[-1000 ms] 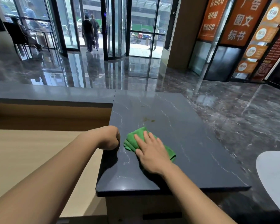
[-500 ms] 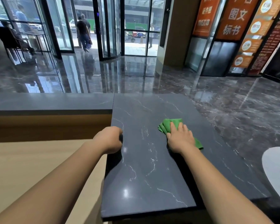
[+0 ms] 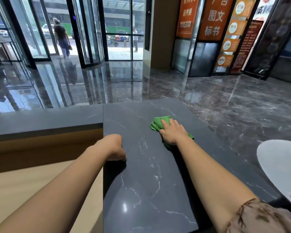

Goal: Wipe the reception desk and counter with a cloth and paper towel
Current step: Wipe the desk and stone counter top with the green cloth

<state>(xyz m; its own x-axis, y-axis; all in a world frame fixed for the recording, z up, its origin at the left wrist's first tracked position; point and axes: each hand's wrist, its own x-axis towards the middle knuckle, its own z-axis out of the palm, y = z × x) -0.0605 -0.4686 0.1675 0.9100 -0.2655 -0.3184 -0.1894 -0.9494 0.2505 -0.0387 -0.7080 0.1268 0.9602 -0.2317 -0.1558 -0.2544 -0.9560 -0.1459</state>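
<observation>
cloth [image 3: 155,123] half under right hand [image 3: 172,133], tabletop [image 3: 279,165] cropped

Two arms are seen, both cut off by the lower edge of the view. The left arm is shown bare along all of its visible length, from the lower left corner up to the left hand [image 3: 115,147]. The right arm is shown bare from the right hand [image 3: 172,132] back past the elbow, where a short tan fabric sleeve [image 3: 262,217] is worn. The sleeve is printed with dark brown blotches, and its loose, wavy hem is edged in dark brown.
</observation>
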